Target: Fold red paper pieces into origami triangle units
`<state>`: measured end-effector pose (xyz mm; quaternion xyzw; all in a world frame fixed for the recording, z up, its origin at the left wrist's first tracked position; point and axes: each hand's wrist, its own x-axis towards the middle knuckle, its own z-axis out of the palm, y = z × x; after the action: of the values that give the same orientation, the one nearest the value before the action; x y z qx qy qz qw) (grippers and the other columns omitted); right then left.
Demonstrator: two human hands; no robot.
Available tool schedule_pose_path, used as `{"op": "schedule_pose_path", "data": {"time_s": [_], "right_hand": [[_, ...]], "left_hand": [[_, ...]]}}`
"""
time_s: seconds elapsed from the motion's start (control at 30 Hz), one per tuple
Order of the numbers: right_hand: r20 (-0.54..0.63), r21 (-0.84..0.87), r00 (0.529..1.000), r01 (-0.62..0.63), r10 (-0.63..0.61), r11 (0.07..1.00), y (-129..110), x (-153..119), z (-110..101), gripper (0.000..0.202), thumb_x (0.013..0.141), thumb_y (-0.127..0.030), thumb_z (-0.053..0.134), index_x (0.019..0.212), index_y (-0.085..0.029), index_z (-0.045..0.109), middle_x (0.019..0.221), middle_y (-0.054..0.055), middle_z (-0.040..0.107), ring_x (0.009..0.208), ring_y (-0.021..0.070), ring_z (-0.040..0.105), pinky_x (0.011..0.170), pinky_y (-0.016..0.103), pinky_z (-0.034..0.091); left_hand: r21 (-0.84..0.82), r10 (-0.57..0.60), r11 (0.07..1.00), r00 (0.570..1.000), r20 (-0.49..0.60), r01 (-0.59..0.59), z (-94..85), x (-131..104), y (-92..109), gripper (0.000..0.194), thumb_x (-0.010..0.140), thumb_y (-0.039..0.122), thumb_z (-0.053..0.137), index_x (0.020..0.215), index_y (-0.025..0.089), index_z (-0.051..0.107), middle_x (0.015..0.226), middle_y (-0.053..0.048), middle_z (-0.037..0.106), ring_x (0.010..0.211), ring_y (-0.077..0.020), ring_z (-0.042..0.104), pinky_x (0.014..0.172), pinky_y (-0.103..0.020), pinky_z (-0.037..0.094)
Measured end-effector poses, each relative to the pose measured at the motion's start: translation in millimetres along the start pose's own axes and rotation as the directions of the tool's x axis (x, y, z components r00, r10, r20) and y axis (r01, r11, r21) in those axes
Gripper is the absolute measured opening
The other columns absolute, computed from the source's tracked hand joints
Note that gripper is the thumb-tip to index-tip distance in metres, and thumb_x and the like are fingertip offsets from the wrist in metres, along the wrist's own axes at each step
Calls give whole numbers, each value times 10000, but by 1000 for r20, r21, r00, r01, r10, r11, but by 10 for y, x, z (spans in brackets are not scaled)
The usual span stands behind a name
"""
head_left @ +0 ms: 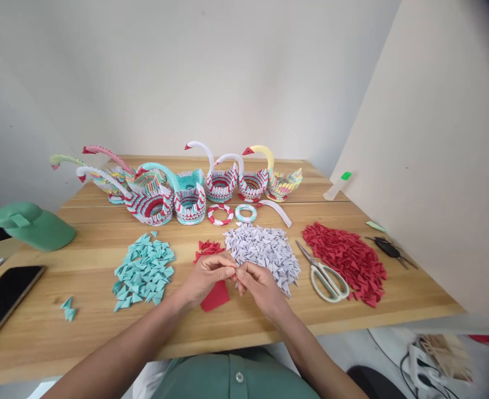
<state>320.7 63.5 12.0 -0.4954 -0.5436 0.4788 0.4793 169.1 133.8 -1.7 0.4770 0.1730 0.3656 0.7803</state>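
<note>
My left hand (211,272) and my right hand (257,282) meet over the front middle of the table, thumbs and forefingers pinched together. Between the fingertips is a small piece of red paper, mostly covered by them. Under my left hand lies a flat sheet of red paper (215,297). Just behind the hands is a small heap of folded red paper triangles (207,249). A larger pile of pale lilac paper triangles (264,252) spreads behind my right hand. Left of my left hand sits a pile of turquoise paper triangles (145,270).
Folded-paper swans (153,205) stand along the back, with two paper rings (220,214) and a white paper neck (275,213) before them. To the right are scissors (327,277), red triangles (346,260) and keys (389,248). A phone (5,302) and green visor (34,226) lie left.
</note>
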Motion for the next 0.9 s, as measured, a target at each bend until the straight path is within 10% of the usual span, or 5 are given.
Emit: {"op": "schedule_pose_path", "data": {"time_s": [0.13,0.27,0.5,0.9], "right_hand": [[-49,-321,995,64,-84,945,-52,-99,-135,310,965,-374,430,763,-198,587,676,-2,596,635,148,552,611,252,407],[-155,-732,938,102,-311,674,6,-338,-632,192,942,-323,477,909,-208,628,860,52,669,822,211,604,768,323,431],[-345,-920,876,-243,-336,308,357,-834,-1635,326,942,-412,380,931,-196,623,940,107,667,893,273,613,788,400,470],[-422,-883,878,-343,-224,320,699,-845,-1821,370,835,-427,406,997,-179,628,1004,153,654,945,332,616,827,478,491]], "left_hand": [[-75,-44,996,999,-30,42,18,5,45,67,731,214,752,760,154,739,906,-46,683,796,-141,630,720,-256,485],[-216,-125,972,982,-143,92,0,38,96,132,694,233,787,774,145,729,856,-58,724,754,-147,665,740,-269,510],[-298,-192,946,959,-206,126,-41,75,117,210,651,266,820,735,122,691,694,-41,706,659,-130,653,652,-226,501],[-259,-173,959,964,-203,118,-95,78,68,267,720,352,762,794,155,596,546,36,588,443,-67,498,477,-188,355]]}}
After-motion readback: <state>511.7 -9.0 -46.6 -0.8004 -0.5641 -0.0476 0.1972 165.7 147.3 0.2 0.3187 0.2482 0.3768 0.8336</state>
